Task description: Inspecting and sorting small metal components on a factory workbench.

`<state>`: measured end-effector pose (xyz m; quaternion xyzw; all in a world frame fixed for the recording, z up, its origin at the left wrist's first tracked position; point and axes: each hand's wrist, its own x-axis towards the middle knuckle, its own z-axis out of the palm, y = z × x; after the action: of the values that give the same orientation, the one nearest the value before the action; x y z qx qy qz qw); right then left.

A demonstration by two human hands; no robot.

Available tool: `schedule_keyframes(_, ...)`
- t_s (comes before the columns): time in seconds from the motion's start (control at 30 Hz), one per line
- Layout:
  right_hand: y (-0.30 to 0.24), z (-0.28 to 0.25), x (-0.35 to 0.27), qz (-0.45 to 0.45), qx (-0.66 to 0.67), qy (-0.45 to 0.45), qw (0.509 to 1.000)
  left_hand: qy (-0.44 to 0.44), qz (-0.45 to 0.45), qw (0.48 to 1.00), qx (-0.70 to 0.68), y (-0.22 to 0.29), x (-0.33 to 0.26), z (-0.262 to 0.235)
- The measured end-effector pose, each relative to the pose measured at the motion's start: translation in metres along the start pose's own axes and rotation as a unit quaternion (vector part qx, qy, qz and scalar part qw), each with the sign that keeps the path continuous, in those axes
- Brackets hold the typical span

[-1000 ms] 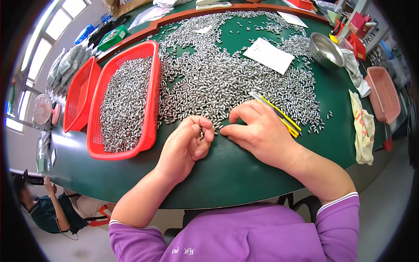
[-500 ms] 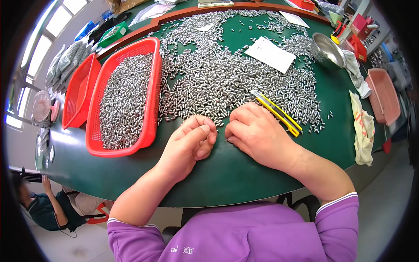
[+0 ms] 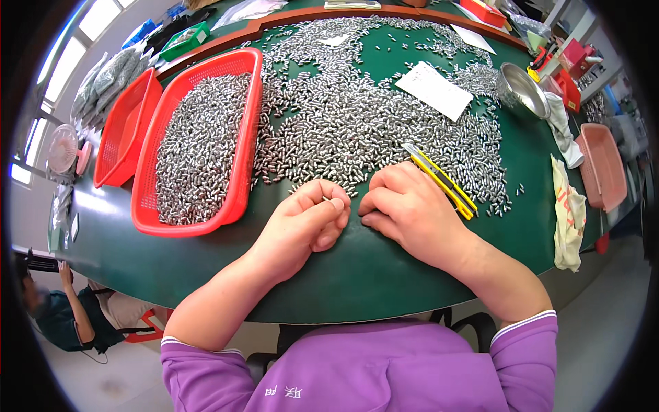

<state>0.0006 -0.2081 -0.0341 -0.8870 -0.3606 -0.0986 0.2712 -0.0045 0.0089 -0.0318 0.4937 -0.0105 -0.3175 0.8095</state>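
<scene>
A broad pile of small silvery, bullet-shaped metal pieces [image 3: 322, 130] spreads over the green table [image 3: 384, 285]. At its near edge my left hand [image 3: 305, 216] is closed, thumb pressed against curled fingers; whatever it pinches is too small to make out. My right hand [image 3: 412, 213] rests just to its right, a small gap between them. Its fingers are curled and pressed together, their tips low on the table, and any piece in them is hidden. A yellow utility knife [image 3: 445, 180] lies beside the right hand, across the edge of the pile.
On the left stands a red perforated basket [image 3: 248, 137] full of the same pieces, with another red basket [image 3: 110, 154] beyond it. White paper [image 3: 434, 90] lies on the pile. A metal bowl [image 3: 522, 89], cloth [image 3: 568, 220] and pink basket [image 3: 604, 165] are at right. Someone [image 3: 75, 319] sits lower left.
The whole view has shifted slightly. Both hands stay nearly in place at the pile's near edge, and a dark bit seen at my right fingertips earlier no longer shows.
</scene>
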Motion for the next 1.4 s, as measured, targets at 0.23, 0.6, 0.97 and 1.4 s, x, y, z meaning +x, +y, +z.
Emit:
schedule_keyframes(0.23,-0.003,-0.010,0.001,0.106,0.373,0.000,0.922,-0.059,-0.060,0.996,0.038,0.002,-0.006,0.004)
schedule_keyframes(0.6,0.001,-0.001,-0.001,0.049,0.377,0.030,0.925,-0.091,-0.073,0.993,0.001,-0.002,-0.007,0.005)
schedule_keyframes(0.97,-0.002,0.002,-0.002,-0.032,0.244,0.137,0.959,-0.016,-0.004,1.000,0.018,-0.005,-0.004,0.002)
schedule_keyframes(1.4,0.001,0.001,-0.004,-0.065,0.225,0.163,0.958,0.001,0.045,0.998,0.053,-0.009,-0.003,0.000)
